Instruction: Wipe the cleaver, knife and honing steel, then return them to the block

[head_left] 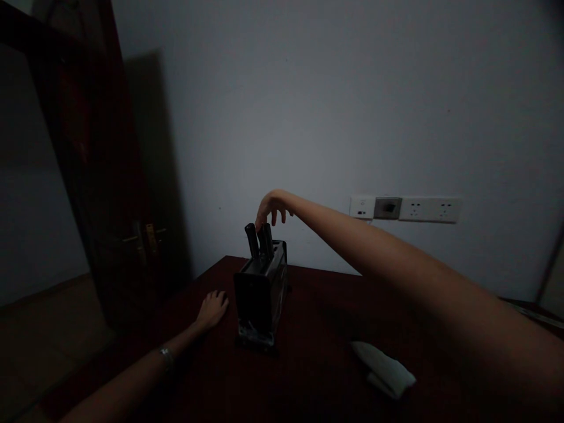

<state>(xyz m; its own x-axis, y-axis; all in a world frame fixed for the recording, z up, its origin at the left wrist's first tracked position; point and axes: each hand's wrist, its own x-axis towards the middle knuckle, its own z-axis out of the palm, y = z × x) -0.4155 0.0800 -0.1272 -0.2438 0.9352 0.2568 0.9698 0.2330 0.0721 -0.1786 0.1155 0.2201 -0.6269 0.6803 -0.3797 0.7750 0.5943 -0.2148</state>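
A dark knife block point(253, 299) with shiny metal trim stands on the dark red table point(321, 329). Several black knife handles point(251, 239) stick up from its top, tilted slightly. My right hand point(274, 207) reaches over the block from the right, wrist sharply bent. One digit touches the top of a handle, while the other fingers hang apart in the air, holding nothing visible; the thumb is hard to make out. My left hand point(212, 309) lies flat on the table to the left of the block, a little apart from it, with a bracelet on the wrist.
A folded pale cloth point(384, 370) lies on the table at the right front. Behind the table is a white wall with sockets and switches point(405, 208). A dark red door point(101, 176) with a metal handle stands at the left. The room is dim.
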